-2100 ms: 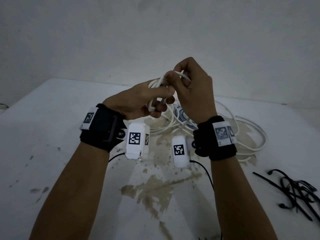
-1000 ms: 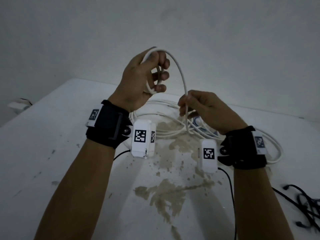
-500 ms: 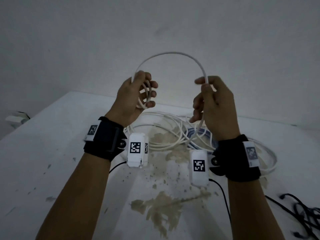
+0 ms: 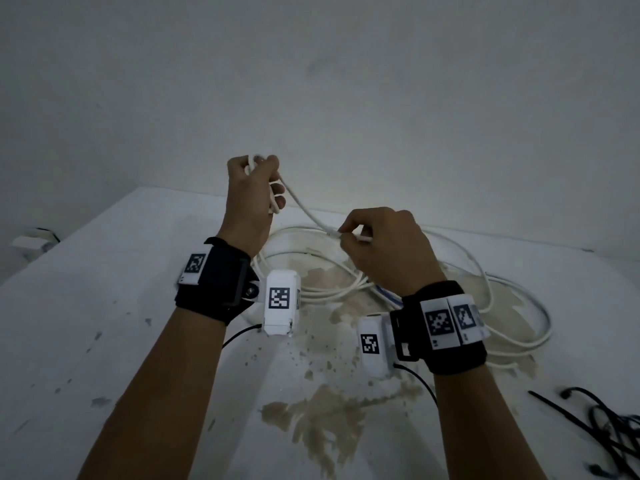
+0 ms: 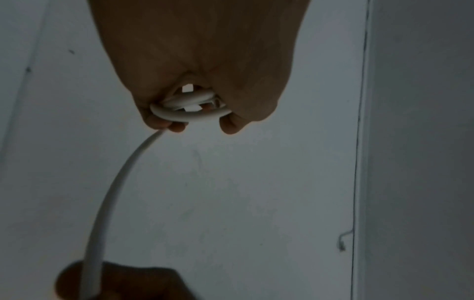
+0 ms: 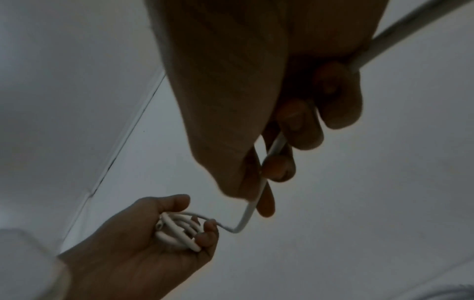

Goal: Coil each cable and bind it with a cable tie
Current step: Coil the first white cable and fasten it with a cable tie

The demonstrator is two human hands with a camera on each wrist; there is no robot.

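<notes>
A long white cable (image 4: 302, 205) runs from my raised left hand (image 4: 254, 188) down to my right hand (image 4: 381, 244). The left hand grips a small coil of that cable (image 5: 191, 108), its fingers curled round several loops (image 6: 179, 231). My right hand is lower and to the right, above the table, and pinches the same cable (image 6: 275, 147) between thumb and fingers. The loose rest of the cable (image 4: 485, 296) lies in wide loops on the table behind and to the right of both hands.
The white table (image 4: 104, 323) has brown worn patches (image 4: 325, 420) in the middle. Black cable ties (image 4: 609, 431) lie in a heap at the front right edge. A grey wall rises behind the table. A small white object (image 4: 27, 242) sits at far left.
The arch of cable between my hands has gone. My right hand has dropped towards the table and slid along the cable; the left hand stays raised with the coil.
</notes>
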